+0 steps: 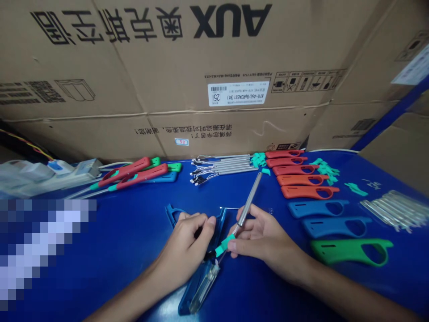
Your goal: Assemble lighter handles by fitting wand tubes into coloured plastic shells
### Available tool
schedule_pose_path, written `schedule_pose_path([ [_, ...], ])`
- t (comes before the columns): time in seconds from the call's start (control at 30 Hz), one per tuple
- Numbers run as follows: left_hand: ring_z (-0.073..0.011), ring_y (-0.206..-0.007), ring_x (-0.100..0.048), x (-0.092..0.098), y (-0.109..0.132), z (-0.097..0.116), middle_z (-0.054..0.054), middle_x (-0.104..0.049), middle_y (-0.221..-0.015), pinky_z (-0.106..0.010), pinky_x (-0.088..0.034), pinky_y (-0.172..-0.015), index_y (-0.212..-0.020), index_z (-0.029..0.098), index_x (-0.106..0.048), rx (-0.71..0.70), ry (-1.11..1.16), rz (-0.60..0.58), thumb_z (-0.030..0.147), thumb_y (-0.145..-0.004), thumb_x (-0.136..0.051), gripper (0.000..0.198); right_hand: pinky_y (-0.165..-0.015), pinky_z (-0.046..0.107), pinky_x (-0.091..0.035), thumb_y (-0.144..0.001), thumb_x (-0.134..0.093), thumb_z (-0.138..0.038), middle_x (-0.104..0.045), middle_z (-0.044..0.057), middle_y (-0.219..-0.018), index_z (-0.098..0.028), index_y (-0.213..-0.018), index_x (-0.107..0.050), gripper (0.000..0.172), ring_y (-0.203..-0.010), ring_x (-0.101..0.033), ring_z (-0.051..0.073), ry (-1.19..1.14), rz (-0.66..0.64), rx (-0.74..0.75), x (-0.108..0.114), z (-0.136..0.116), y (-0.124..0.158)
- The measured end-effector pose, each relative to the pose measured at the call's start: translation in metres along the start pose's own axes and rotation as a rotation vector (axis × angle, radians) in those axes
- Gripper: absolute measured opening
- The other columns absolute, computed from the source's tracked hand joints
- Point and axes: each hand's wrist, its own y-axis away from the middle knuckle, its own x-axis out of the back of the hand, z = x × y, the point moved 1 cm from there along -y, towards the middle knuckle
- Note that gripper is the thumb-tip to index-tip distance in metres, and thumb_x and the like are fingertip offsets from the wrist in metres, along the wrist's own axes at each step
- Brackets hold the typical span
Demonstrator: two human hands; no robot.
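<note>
My left hand (188, 243) is closed over a blue plastic lighter-handle shell (200, 277) that lies on the blue table, its fingers pinched near the shell's upper part. My right hand (259, 237) grips a thin metal tube (250, 200) with a teal piece (224, 245) at its lower end, angled up and away from me. The teal end meets the shell between both hands. A second blue shell half (172, 212) shows just beyond my left hand.
Red, blue and green handle shells (310, 192) lie in a column at right, with teal small parts (326, 170) and metal tubes (395, 210) beyond. More tubes (223, 167) and finished long lighters (140, 174) lie at the back. Cardboard boxes (201, 67) wall the far side.
</note>
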Motion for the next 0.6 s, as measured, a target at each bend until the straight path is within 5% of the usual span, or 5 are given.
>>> schedule_pose_path([
  [0.6, -0.0151, -0.054, -0.047, 0.011, -0.008, -0.01, 0.006, -0.046, -0.051, -0.032, -0.032, -0.068, -0.056, 0.02, -0.042, 0.017, -0.172, 0.065, 0.038, -0.097, -0.037, 0.045, -0.053, 0.023, -0.048, -0.056, -0.089, -0.026, -0.066, -0.004, -0.068, -0.018, -0.088, -0.048, 0.052, -0.052, -0.063, 0.012, 0.033, 0.002, 0.018, 0.01, 0.0, -0.006],
])
